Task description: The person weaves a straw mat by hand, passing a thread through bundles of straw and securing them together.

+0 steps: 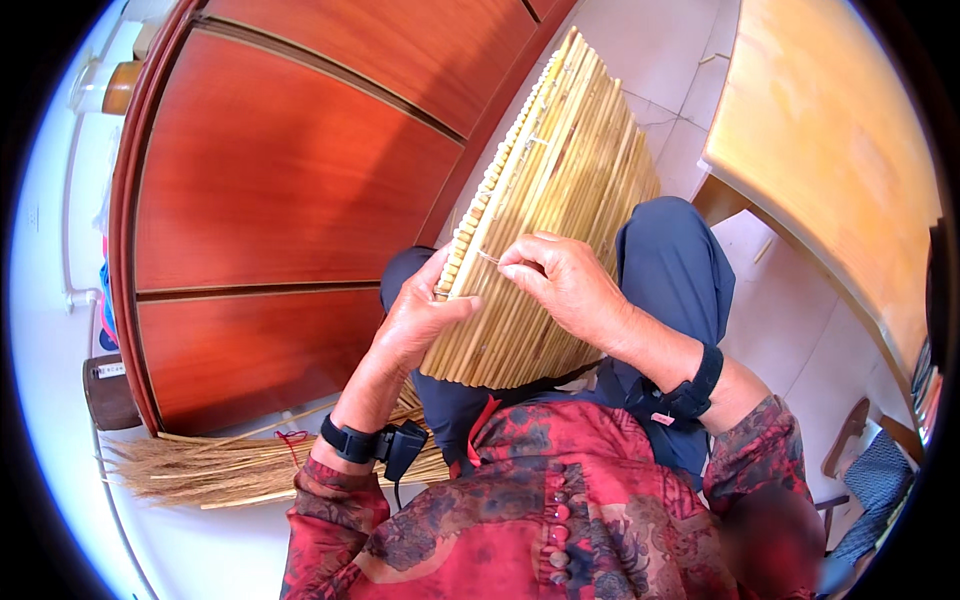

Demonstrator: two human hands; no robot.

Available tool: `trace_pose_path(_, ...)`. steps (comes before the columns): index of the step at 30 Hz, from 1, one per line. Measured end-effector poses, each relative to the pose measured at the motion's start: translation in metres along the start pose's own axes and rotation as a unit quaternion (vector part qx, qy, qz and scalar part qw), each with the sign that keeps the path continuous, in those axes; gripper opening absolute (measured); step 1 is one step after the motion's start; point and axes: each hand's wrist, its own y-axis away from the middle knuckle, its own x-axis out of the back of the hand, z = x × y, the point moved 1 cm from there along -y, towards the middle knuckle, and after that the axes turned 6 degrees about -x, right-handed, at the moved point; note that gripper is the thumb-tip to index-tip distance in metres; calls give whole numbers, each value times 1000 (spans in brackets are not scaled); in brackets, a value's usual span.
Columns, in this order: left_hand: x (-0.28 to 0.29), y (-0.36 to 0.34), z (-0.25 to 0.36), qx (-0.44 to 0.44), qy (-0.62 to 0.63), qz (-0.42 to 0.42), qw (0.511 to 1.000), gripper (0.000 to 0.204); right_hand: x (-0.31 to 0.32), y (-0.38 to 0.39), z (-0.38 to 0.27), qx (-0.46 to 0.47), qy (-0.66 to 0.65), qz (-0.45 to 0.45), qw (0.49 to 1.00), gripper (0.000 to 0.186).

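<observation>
A mat of straight yellow plant stalks (pixel 560 190), laid side by side and bound together, stands tilted on my lap. Along its left edge runs a row of rounded pale stalk ends (pixel 484 190). My left hand (pixel 412 318) grips the mat's lower left edge, its thumb on the stalks and the other fingers hidden behind. Against the mat's face, my right hand (pixel 570 285) is closed in a pinch on a thin pale thread (pixel 488 257) near that edge. A small white tie (pixel 537 140) shows higher up the mat.
Red-brown cabinet doors (pixel 300 170) stand at the left. A light wooden table (pixel 820 130) is on the right, its corner near my knee. A bundle of bristly dry stalks (pixel 215 468) with a red tie lies at lower left. Tiled floor (pixel 640 45) shows beyond the mat.
</observation>
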Motion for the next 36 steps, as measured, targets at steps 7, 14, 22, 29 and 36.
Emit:
trace_pose_path(7, -1, 1, -6, 33, 9, 22, 999, 61, -1, -5, 9, -3, -4, -10, 1000, 15)
trace_pose_path(14, 5, -1, -9, 32, 13, 26, 999, 61, -1, -5, 12, -18, 10, -23, 1000, 14)
trace_pose_path(22, 4, 1, -14, 28, 37, 26, 999, 61, 9, 5, -4, -37, -7, 0, 999, 11)
trace_pose_path(29, 3, 2, -12, 23, 70, 8, 997, 63, -8, -3, 7, -90, -208, 21, 974, 14)
trace_pose_path(36, -9, 4, 1, -13, 50, 8, 999, 66, -3, -6, -6, -241, -406, -44, 881, 16)
